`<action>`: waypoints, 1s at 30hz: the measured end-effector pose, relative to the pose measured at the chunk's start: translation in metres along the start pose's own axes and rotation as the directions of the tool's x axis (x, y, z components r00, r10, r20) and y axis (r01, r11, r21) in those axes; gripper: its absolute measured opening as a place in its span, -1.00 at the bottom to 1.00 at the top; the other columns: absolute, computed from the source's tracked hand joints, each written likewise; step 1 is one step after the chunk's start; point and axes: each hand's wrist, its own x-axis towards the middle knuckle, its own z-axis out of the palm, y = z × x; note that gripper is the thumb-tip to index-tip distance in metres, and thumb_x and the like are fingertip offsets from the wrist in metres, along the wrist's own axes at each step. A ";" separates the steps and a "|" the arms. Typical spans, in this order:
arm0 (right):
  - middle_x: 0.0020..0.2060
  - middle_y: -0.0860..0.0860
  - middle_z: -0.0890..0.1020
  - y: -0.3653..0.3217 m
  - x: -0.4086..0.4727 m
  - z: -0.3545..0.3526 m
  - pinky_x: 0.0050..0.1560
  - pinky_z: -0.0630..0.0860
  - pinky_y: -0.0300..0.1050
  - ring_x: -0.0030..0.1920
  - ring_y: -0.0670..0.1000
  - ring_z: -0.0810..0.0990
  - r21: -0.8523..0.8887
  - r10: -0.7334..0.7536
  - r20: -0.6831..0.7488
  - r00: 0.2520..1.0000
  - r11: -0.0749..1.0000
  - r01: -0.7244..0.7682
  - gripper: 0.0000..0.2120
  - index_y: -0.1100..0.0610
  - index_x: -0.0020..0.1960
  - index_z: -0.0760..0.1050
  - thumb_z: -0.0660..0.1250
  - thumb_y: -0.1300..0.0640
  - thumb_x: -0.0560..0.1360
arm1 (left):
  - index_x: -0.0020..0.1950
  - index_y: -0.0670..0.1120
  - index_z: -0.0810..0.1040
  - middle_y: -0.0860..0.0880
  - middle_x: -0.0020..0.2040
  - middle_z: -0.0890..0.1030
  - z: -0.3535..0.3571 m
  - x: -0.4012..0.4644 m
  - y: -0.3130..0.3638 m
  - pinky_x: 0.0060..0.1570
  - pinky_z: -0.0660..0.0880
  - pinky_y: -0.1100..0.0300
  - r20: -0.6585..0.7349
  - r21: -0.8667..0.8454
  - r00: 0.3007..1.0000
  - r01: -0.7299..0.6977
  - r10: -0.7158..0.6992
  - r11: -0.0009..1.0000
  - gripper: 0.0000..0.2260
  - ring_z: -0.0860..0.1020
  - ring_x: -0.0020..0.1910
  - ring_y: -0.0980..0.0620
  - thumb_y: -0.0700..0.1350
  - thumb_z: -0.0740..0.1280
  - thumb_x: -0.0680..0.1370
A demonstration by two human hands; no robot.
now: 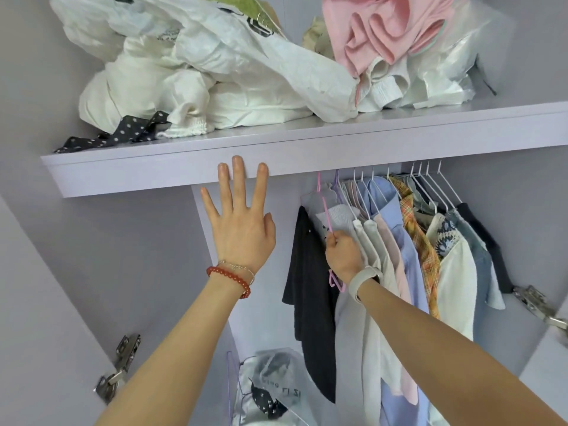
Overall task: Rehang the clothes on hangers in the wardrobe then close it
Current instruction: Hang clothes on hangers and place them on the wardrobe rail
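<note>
The wardrobe (pixel 129 241) stands open, its pale lilac walls filling the view, with metal door hinges showing low on the left and at the right edge. A deep shelf (pixel 307 152) runs across the upper part and carries a heap of white bags and bedding (pixel 196 75), a pink garment in clear plastic (pixel 378 32) to the right of it, and a dark polka-dot cloth (pixel 123 133) trailing at the front left. Below the shelf, clothes hang packed together on white hangers on the right side: a black garment (pixel 307 287) at the left end, then white, pale blue (pixel 408 259), orange plaid (pixel 421 241), cream and denim pieces. On the wardrobe floor lies a clear bag (pixel 270 385) with fabric inside. The left hand (pixel 239 222) is spread flat, fingers straight, fingertips resting against the shelf's front edge and holding nothing. The right hand (pixel 344 256) is curled around the lower part of a pink hanger (pixel 325 210), whose hook reaches up toward the rail just beside the black garment; whether the hook actually sits on the rail is hidden by the shelf edge. A red bead bracelet (pixel 229 279) circles the left wrist and a pale watch band (pixel 362 279) the right.
</note>
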 end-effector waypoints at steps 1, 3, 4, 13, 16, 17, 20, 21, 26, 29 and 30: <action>-0.11 0.31 0.58 0.000 0.000 -0.002 -0.20 0.29 -0.10 -0.06 0.27 0.53 -0.012 -0.006 0.001 1.000 1.000 0.006 -0.70 0.35 0.00 0.45 0.04 0.15 0.61 | 0.51 -0.02 0.06 -0.20 0.51 0.03 0.000 -0.002 0.001 0.36 -0.07 -0.29 -0.005 -0.037 1.000 0.007 -0.007 0.999 -0.30 -0.04 0.49 -0.23 -0.17 0.31 0.44; -0.15 0.28 0.56 0.001 -0.006 -0.009 -0.15 0.36 -0.06 -0.06 0.26 0.53 -0.044 -0.027 0.008 1.000 0.999 0.028 -0.70 0.33 0.03 0.44 0.03 0.14 0.61 | 0.49 -0.05 0.14 -0.20 0.51 0.06 0.001 -0.013 0.005 0.36 -0.05 -0.29 -0.011 -0.123 1.000 0.022 -0.023 0.992 -0.35 -0.01 0.48 -0.23 -0.19 0.29 0.44; -0.17 0.26 0.53 0.004 -0.013 -0.012 -0.09 0.41 -0.03 -0.07 0.25 0.52 -0.058 -0.048 0.008 0.999 0.997 0.048 -0.70 0.33 0.07 0.43 0.04 0.14 0.60 | 0.48 -0.07 0.18 -0.21 0.50 0.10 0.003 -0.022 0.007 0.36 -0.04 -0.29 -0.010 -0.168 0.999 0.029 -0.031 0.985 -0.39 0.02 0.48 -0.24 -0.19 0.28 0.45; 0.17 0.25 0.53 0.090 -0.155 -0.068 0.26 0.37 0.16 0.20 0.29 0.48 -0.385 -0.275 -0.166 0.947 0.902 0.194 -0.66 0.31 0.21 0.46 0.23 0.29 0.45 | 0.33 -0.19 0.42 -0.26 0.36 0.37 0.050 -0.154 0.058 0.25 0.31 -0.29 0.355 -0.435 0.929 0.061 0.108 0.898 -0.55 0.33 0.35 -0.29 -0.26 0.36 0.44; 0.20 0.27 0.51 0.136 -0.212 -0.098 0.21 0.37 0.30 0.24 0.34 0.44 -0.552 -0.106 -0.130 0.986 0.834 0.017 -0.64 0.31 0.21 0.48 0.29 0.32 0.42 | 0.37 -0.15 0.37 -0.19 0.41 0.34 0.060 -0.200 0.099 0.32 0.25 -0.21 0.513 -0.507 0.809 0.015 0.287 0.862 -0.57 0.25 0.41 -0.20 -0.19 0.29 0.51; 0.26 0.24 0.47 0.151 -0.233 -0.109 0.28 0.32 0.27 0.31 0.31 0.38 -0.570 -0.016 -0.136 0.991 0.819 -0.065 -0.63 0.28 0.26 0.45 0.28 0.31 0.45 | 0.39 -0.12 0.35 -0.15 0.43 0.31 0.062 -0.216 0.115 0.36 0.20 -0.17 0.542 -0.538 0.762 -0.009 0.354 0.843 -0.58 0.21 0.44 -0.16 -0.16 0.26 0.53; 0.43 0.09 0.26 0.191 -0.308 -0.142 0.44 0.03 0.08 0.47 0.11 0.11 -0.616 0.250 -0.202 0.947 0.719 -0.321 -0.58 0.15 0.42 0.25 0.10 0.15 0.57 | 0.41 -0.07 0.31 -0.09 0.47 0.23 0.058 -0.263 0.166 0.39 0.11 -0.07 0.577 -0.651 0.607 -0.063 0.547 0.756 -0.60 0.13 0.47 -0.06 -0.08 0.18 0.57; 0.45 0.05 0.20 0.202 -0.334 -0.153 0.45 -0.02 0.03 0.48 0.07 0.06 -0.620 0.320 -0.237 0.917 0.677 -0.397 -0.57 0.12 0.44 0.20 0.06 0.11 0.59 | 0.40 -0.08 0.32 -0.09 0.46 0.25 0.054 -0.278 0.185 0.38 0.13 -0.07 0.564 -0.693 0.558 -0.080 0.608 0.716 -0.61 0.15 0.46 -0.06 -0.08 0.17 0.57; 0.45 0.02 0.21 0.236 -0.464 -0.217 0.42 0.03 -0.04 0.46 0.02 0.09 -0.516 0.575 -0.457 0.679 0.450 -0.729 -0.58 0.09 0.43 0.21 0.05 0.09 0.58 | 0.36 -0.14 0.37 -0.12 0.43 0.29 0.004 -0.341 0.291 0.36 0.19 0.03 0.365 -0.886 0.303 -0.176 0.880 0.429 -0.64 0.21 0.43 -0.05 -0.09 0.16 0.58; 0.39 0.06 0.30 0.251 -0.541 -0.257 0.36 0.19 0.00 0.40 0.07 0.20 -0.319 0.661 -0.577 0.480 0.359 -0.877 -0.61 0.12 0.38 0.28 0.07 0.12 0.57 | 0.36 -0.13 0.37 -0.10 0.41 0.30 -0.039 -0.376 0.353 0.34 0.19 0.12 0.218 -0.951 0.177 -0.184 0.960 0.250 -0.65 0.24 0.41 -0.03 -0.10 0.15 0.58; 0.37 0.07 0.33 0.256 -0.568 -0.269 0.35 0.22 0.02 0.38 0.10 0.23 -0.253 0.679 -0.604 0.416 0.332 -0.909 -0.61 0.13 0.38 0.29 0.07 0.13 0.57 | 0.34 -0.13 0.38 -0.10 0.40 0.32 -0.055 -0.390 0.374 0.31 0.22 0.12 0.167 -0.966 0.138 -0.174 0.976 0.190 -0.66 0.27 0.39 -0.04 -0.11 0.15 0.58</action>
